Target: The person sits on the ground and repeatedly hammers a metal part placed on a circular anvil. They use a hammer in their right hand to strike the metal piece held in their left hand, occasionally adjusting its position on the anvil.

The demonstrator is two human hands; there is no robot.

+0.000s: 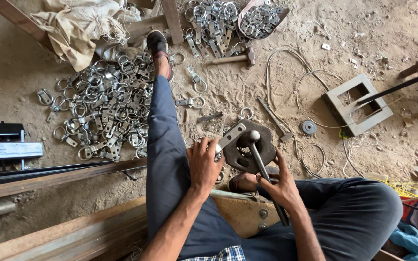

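I sit on the ground with my left leg stretched out. My left hand (203,162) holds a flat silver metal latch piece (229,137) against a round dark iron block (255,149). My right hand (279,181) grips the dark handle of a hammer (254,143). The hammer's head rests on the block, next to the latch piece.
A big heap of silver ring latches (102,104) lies left of my leg. More latches (211,24) and a filled scoop (261,19) lie at the top, with a second hammer (235,58). A grey square metal frame (359,104), wire loops and steel bars (35,176) surround me.
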